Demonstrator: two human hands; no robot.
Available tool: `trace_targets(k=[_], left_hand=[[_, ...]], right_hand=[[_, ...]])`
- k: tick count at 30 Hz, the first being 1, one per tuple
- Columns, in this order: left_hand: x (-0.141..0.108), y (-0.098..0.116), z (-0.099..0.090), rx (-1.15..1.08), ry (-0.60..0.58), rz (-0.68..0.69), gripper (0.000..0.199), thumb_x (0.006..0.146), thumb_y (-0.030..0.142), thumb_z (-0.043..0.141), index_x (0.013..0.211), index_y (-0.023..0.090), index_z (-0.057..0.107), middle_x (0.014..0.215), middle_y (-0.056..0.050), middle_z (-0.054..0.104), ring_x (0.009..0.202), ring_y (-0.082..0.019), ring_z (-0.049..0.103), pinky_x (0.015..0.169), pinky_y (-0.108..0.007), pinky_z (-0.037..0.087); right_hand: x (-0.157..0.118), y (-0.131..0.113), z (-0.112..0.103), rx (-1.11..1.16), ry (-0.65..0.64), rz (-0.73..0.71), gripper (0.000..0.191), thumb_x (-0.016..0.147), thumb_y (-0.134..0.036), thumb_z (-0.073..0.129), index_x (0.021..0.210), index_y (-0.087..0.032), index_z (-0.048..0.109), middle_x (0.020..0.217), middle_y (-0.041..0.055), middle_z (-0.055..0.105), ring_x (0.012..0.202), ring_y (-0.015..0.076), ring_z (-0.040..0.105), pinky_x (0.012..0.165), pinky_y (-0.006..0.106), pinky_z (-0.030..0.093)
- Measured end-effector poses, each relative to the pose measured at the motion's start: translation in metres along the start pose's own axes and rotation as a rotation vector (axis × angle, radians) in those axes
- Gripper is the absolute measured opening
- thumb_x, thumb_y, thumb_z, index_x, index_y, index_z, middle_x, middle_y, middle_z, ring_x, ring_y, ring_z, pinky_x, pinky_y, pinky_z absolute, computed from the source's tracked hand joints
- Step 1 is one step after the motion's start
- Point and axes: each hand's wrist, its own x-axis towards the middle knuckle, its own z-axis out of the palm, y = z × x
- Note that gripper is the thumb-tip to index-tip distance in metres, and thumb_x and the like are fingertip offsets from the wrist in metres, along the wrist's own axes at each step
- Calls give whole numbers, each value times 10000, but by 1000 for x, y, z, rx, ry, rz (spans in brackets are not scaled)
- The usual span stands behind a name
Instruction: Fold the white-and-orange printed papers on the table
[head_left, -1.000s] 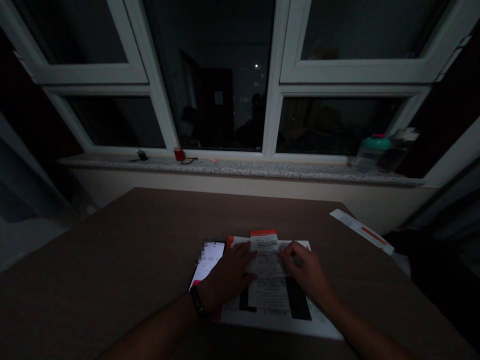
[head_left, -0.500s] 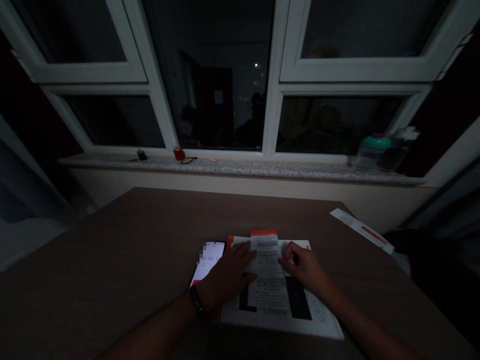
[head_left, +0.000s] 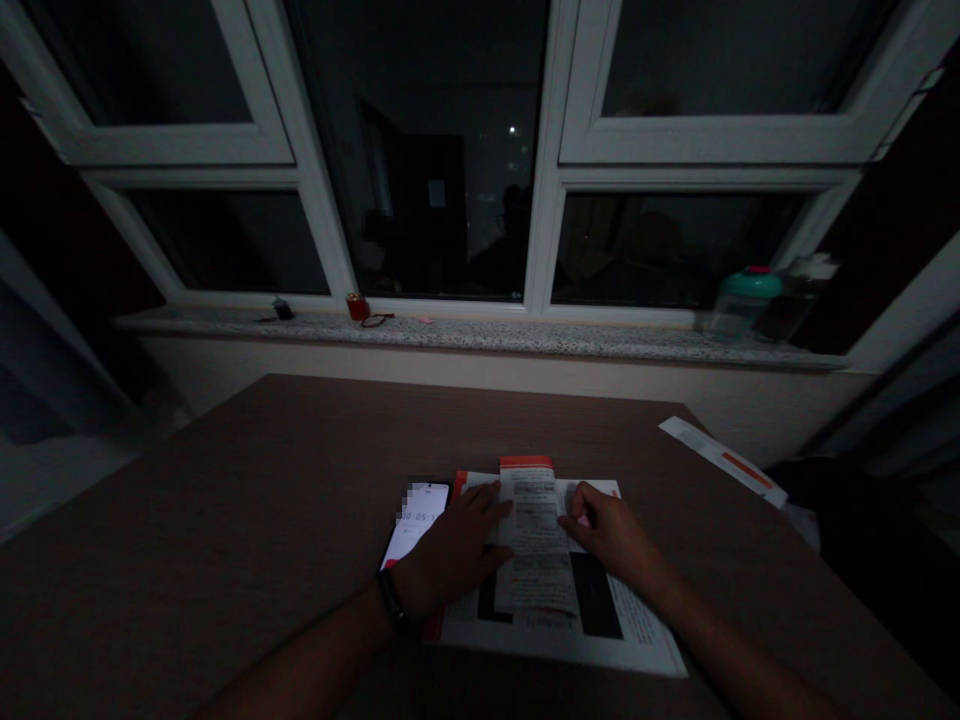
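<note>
A narrow folded strip of printed paper (head_left: 534, 530) with an orange-red top edge lies over a larger printed sheet (head_left: 562, 645) on the table. My left hand (head_left: 469, 535) rests flat on the left side of these papers, fingers spread and tips at the strip's left edge. A dark band circles that wrist. At the strip's right edge, my right hand (head_left: 600, 525) is closed, its fingers curled and the thumb against them. What sits between those fingers, if anything, is hidden. Left of my left hand lies a phone (head_left: 420, 515) with a lit timer screen, partly covered by the hand.
The brown table (head_left: 225, 520) reaches toward a granite windowsill (head_left: 480, 335). Another white-and-orange paper strip (head_left: 724, 460) lies at the table's right edge. On the sill stand a teal-lidded bottle (head_left: 742, 300), a clear bottle (head_left: 799, 300), a small red jar (head_left: 358, 306) and a dark little bottle (head_left: 282, 308).
The folded strip has shifted very slightly away from me at its top edge. Both hands stay in nearly the same place and pose.
</note>
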Motion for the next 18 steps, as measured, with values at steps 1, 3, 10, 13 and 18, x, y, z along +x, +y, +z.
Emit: trace_targets(k=[1, 3, 10, 13, 18], left_hand=[[0, 0, 0, -5, 0, -1, 575, 891, 354, 673, 1412, 219, 472, 1535, -106, 364, 1410, -306, 313, 1131, -479, 313], [0, -1, 1, -13, 3, 2, 564, 899, 364, 661, 1410, 217, 474, 1533, -108, 366, 1406, -307, 320, 1130, -481, 314], [-1, -4, 2, -42, 23, 16, 551, 912, 392, 637, 1410, 227, 467, 1531, -102, 368, 1408, -297, 317, 1131, -475, 310], [-2, -2, -3, -49, -1, 6, 608, 889, 445, 656, 1420, 227, 454, 1538, -106, 354, 1414, -310, 304, 1129, -479, 308], [-2, 0, -6, -53, -26, 19, 657, 871, 502, 664, 1422, 217, 449, 1535, -122, 355, 1416, -320, 299, 1136, -479, 291]], right_hand=[[0, 0, 0, -5, -2, 0, 174, 816, -322, 601, 742, -230, 473, 647, -37, 583, 606, 155, 546, 598, 252, 364], [0, 1, 1, -13, -5, 0, 181, 813, -322, 605, 742, -230, 466, 651, -38, 580, 605, 155, 545, 591, 250, 357], [0, -2, 1, -20, -8, -2, 165, 808, -305, 601, 748, -231, 467, 657, -33, 585, 599, 153, 538, 570, 242, 349], [0, -2, 1, -40, -8, 14, 171, 804, -306, 608, 747, -232, 465, 651, -33, 589, 592, 154, 539, 563, 240, 343], [1, 0, 3, -60, -8, 12, 178, 808, -320, 613, 755, -234, 467, 673, -30, 603, 605, 159, 553, 569, 241, 343]])
